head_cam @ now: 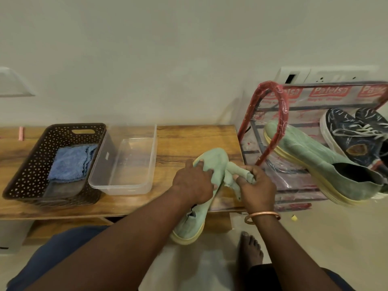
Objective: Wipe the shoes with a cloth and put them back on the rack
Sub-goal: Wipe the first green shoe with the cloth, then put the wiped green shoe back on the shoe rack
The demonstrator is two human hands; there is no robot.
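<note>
On table (180, 141) | yellow-soled mint shoe (213, 158) in left grip (193, 183) | right grip (257, 185) clutches cloth (233, 171)

A wooden counter (182, 141) runs along a pale wall (168, 49). On its left part stands a dark brown perforated basket (27, 164) with a cut-out handle, and folded blue towels (70, 162) lie inside it. Just beside the basket, touching its right wall, sits a clear plastic tub (119, 186). A small pink object (21, 133) lies at the counter's far left. A white socket plate (294, 75) is on the wall at right. A yellow scrap (294, 217) lies on the floor (325, 238).
</note>
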